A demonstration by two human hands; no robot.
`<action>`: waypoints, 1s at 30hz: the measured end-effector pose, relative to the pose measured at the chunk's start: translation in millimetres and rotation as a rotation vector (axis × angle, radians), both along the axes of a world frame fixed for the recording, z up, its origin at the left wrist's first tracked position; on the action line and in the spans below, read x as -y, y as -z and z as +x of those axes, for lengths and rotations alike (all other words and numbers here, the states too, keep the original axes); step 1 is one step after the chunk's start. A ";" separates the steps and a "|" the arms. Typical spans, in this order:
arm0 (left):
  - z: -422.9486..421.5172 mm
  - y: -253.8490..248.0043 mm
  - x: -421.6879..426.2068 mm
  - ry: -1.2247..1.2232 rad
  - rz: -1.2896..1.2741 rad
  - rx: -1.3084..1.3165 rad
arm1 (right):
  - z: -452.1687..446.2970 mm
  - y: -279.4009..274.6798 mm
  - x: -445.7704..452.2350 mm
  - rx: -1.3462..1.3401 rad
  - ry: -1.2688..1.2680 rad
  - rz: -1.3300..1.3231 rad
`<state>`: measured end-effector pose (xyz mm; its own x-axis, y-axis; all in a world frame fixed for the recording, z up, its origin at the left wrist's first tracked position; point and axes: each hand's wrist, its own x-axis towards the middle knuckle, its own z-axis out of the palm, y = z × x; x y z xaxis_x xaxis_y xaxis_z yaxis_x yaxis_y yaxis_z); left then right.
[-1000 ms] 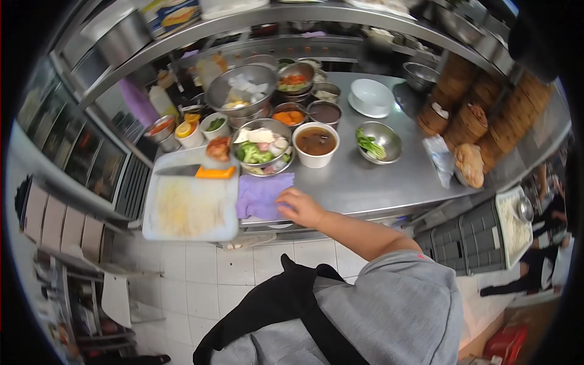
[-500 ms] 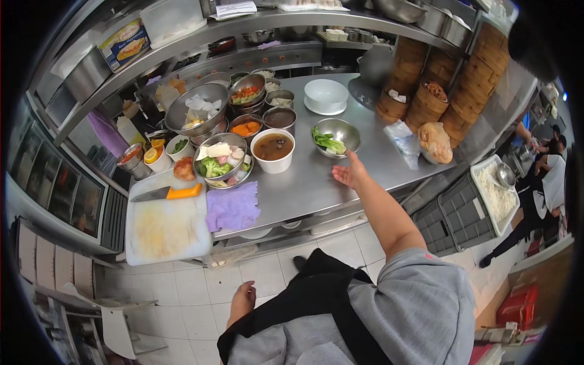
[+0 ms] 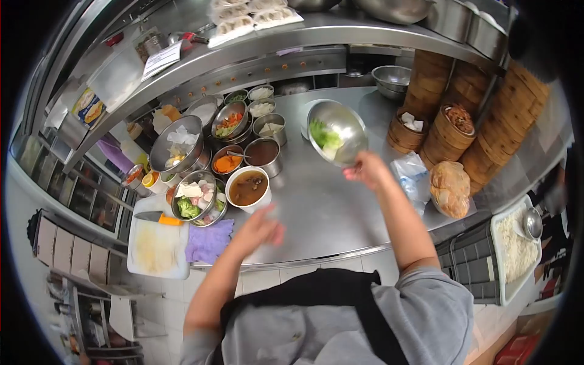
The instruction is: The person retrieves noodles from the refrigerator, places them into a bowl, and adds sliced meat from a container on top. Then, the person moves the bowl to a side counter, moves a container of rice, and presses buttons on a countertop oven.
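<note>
Gripped at its near right rim by my right hand, a metal bowl is lifted off the counter and tilted. Leafy greens lie in its left side. Behind it, white dishware is mostly hidden. My left hand is over the counter's front area, slightly blurred, fingers extended and holding nothing. Just beyond its fingers stands a white tub of brown soup. To its left are a metal bowl of broccoli, meat and other pieces and a purple cloth.
A cutting board with an orange-handled knife is at left. Bamboo steamers, a plastic bag and a wrapped bundle line the right side. A steel shelf spans overhead. Rice fills a tub at lower right.
My right hand has taken hold of the bowl of greens and raised and tilted it. My left hand has come up from beside my body over the counter. The camera view has shifted.
</note>
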<state>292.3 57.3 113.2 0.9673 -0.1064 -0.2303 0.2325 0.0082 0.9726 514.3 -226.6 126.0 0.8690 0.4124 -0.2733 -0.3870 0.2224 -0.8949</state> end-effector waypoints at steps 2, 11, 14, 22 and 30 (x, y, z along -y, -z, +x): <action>98.3 -2.6 25.4 -0.084 -0.189 -0.142 | 34.3 -18.5 21.2 0.064 -0.019 -0.025; 348.5 15.9 56.4 -0.455 0.019 -0.345 | 93.6 -35.4 69.7 0.180 0.207 -0.087; 376.8 59.9 43.4 -0.400 0.110 -0.288 | 105.2 -22.9 77.2 0.151 0.218 -0.038; 356.4 57.4 57.4 -0.451 0.126 -0.160 | 145.3 9.9 71.2 0.125 0.270 0.058; 338.7 41.3 60.1 -0.435 0.017 -0.047 | 188.1 21.7 46.8 0.113 0.350 0.155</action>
<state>631.0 -2.8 71.9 0.9094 0.3132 -0.2736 0.2551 0.0997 0.9618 702.4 -273.5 104.3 0.9854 0.1152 -0.1254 -0.1647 0.4587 -0.8732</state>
